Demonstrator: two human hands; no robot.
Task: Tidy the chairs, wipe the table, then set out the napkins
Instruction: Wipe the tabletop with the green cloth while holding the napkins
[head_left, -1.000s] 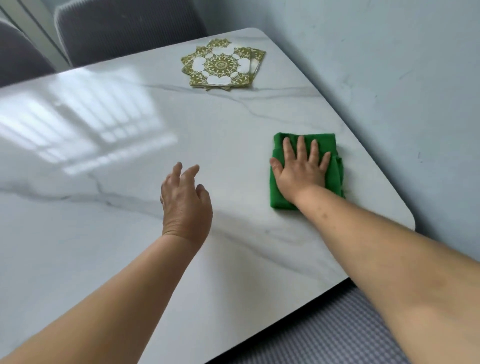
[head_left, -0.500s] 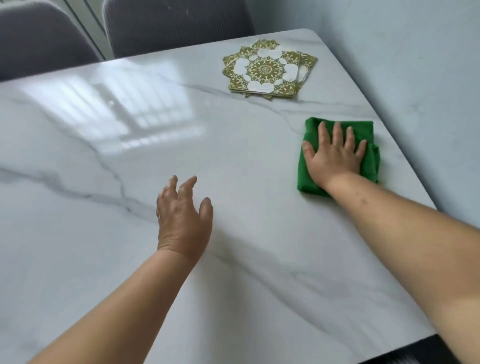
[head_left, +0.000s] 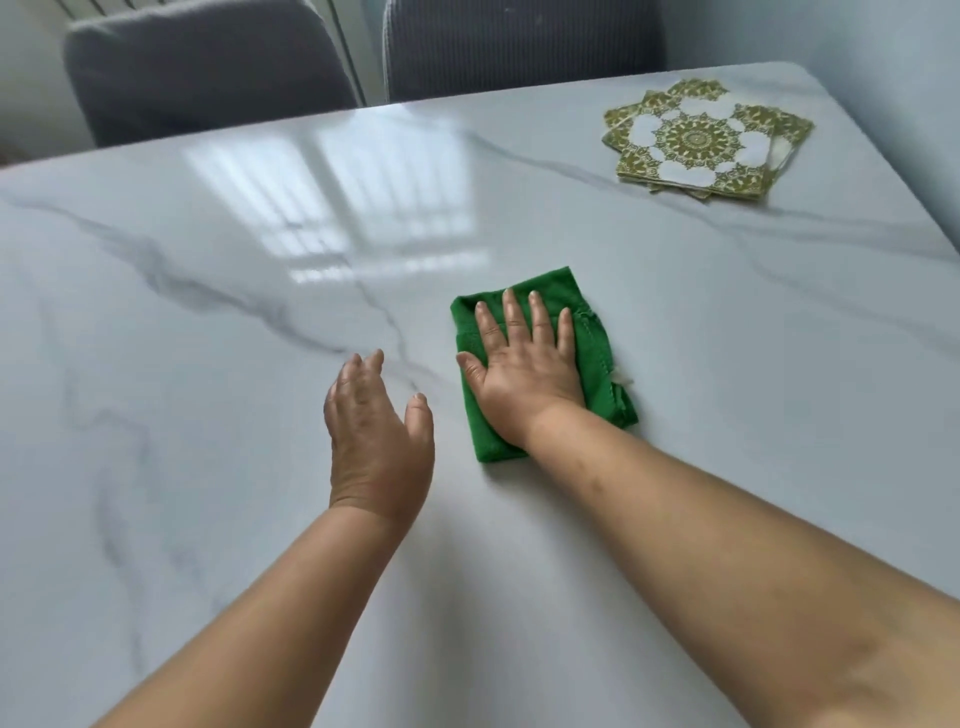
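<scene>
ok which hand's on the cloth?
The right hand, fingers spread flat on the green cloth; the left hand is beside it, off the cloth, holding nothing.

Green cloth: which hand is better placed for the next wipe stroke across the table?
Right. The right hand lies flat on the green cloth, fingers straight, pressing it to the marble table. The left hand is beside the cloth, off it, holding nothing.

A home dining room: marble-look table (head_left: 260, 467), two grey upholstered chairs (head_left: 208, 67), patterned napkins (head_left: 696, 140).
</scene>
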